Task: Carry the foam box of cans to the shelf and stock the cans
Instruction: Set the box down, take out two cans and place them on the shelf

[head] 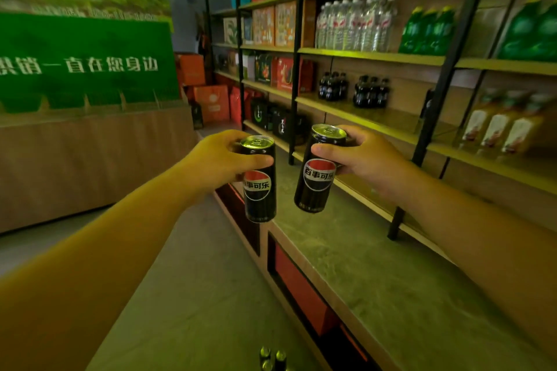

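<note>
A: What's the left hand (220, 159) doing?
B: It grips the left can (259, 181) near the top, upright, in mid-air before the shelf (370, 117).
A: And the right hand (366, 156)?
B: It's wrapped round the right can (318, 172), which is tilted. They're probably full, so stiff, smooth and fairly heavy; holding mid-body seems safer.

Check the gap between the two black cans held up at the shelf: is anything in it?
Nothing is held there. In the head view, the left can and right can stand apart, with only the grey ledge showing behind the gap.
</note>
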Demonstrator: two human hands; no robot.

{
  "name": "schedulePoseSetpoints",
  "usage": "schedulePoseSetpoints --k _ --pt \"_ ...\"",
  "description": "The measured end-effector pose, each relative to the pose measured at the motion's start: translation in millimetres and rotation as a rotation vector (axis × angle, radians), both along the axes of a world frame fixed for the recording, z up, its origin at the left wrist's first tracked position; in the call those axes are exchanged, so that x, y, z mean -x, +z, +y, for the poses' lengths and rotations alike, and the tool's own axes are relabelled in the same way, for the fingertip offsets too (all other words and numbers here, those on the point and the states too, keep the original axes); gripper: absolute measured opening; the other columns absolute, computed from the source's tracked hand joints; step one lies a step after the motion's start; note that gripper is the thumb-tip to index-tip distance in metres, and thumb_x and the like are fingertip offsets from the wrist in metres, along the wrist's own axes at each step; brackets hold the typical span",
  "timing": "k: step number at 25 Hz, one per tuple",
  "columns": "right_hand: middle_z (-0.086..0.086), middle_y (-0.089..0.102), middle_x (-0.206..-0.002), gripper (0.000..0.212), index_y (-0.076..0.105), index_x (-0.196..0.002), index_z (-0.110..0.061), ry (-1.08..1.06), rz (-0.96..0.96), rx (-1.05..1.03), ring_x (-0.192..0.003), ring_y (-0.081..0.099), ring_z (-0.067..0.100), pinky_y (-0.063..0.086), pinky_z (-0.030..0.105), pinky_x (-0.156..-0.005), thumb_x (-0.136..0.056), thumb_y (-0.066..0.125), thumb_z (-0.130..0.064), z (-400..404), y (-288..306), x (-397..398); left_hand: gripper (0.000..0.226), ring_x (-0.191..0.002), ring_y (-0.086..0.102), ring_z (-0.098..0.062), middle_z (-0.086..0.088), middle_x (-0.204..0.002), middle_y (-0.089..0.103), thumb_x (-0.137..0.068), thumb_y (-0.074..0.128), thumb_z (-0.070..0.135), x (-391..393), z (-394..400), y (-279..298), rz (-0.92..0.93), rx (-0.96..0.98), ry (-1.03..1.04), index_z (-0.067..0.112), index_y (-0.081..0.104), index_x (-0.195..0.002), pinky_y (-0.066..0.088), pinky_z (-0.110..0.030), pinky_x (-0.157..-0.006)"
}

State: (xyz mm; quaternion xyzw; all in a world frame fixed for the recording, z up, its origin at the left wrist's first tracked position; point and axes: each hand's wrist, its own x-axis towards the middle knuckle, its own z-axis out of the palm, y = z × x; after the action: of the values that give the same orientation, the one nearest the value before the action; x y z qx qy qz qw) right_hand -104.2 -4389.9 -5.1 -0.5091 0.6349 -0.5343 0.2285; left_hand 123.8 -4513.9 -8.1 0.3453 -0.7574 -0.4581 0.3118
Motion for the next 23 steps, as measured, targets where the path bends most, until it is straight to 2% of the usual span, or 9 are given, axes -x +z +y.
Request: schedulePoseSetpoints --k 3,7,12,17,21,23 --pt "-0.010 0.074 -0.101 0.042 0.067 -0.109 -0.034 -0.021 0.013 -0.013 -0.091 0.071 0.009 0.060 0.037 -0.082 -0.070 0.083 -0.039 -2 2 6 0.039 -0.090 0.073 -0.012 0.005 -0.100 0.075 -0.071 0.085 0.028 10 -7 10 0.013 -0.015 -0.048 0.031 0.066 -0.105 0.060 -0.035 -0.082" --pt "-0.008 0.073 -0.105 0.051 0.066 -0.117 -0.031 -0.047 0.041 -0.053 -0.096 0.069 0.013 0.060 0.042 -0.083 -0.070 0.082 -0.041 -23 -1 25 0.039 -0.088 0.072 -0.009 0.006 -0.100 0.074 -0.074 0.083 0.028 35 -26 14 -0.019 0.011 -0.099 0.028 0.066 -0.109 0.059 -0.029 -0.076" --pt "-0.010 0.071 -0.102 0.050 0.064 -0.116 -0.028 -0.079 0.039 -0.035 -0.092 0.068 0.010 0.059 0.030 -0.072 -0.071 0.083 -0.040 -72 -3 64 0.035 -0.090 0.072 -0.012 0.005 -0.100 0.075 -0.075 0.082 0.030 80 -74 14 -0.034 0.031 -0.101 0.029 0.068 -0.107 0.059 -0.036 -0.084" --pt "-0.009 0.072 -0.103 0.052 0.064 -0.116 -0.028 -0.109 0.050 -0.054 -0.093 0.069 0.011 0.060 0.034 -0.078 -0.069 0.082 -0.044 -133 3 98 0.035 -0.091 0.073 -0.012 0.008 -0.097 0.076 -0.073 0.082 0.038 120 -144 25 -0.045 0.082 -0.111 0.031 0.070 -0.105 0.058 -0.041 -0.088" --pt "-0.010 0.071 -0.102 0.047 0.065 -0.114 -0.030 -0.164 0.047 -0.053 -0.093 0.068 0.010 0.058 0.027 -0.070 -0.072 0.082 -0.041 -196 5 115 0.034 -0.089 0.074 -0.013 0.008 -0.095 0.076 -0.071 0.084 0.040 151 -225 28 -0.034 0.061 -0.178 0.033 0.070 -0.101 0.059 -0.041 -0.085" --pt "-0.008 0.070 -0.106 0.051 0.064 -0.117 -0.030 -0.224 0.039 -0.053 -0.095 0.068 0.013 0.059 0.030 -0.070 -0.071 0.082 -0.042 -240 -2 123 0.038 -0.088 0.074 -0.013 0.008 -0.095 0.076 -0.069 0.085 0.042 165 -279 23 -0.029 0.061 -0.230 0.031 0.071 -0.103 0.059 -0.042 -0.084"
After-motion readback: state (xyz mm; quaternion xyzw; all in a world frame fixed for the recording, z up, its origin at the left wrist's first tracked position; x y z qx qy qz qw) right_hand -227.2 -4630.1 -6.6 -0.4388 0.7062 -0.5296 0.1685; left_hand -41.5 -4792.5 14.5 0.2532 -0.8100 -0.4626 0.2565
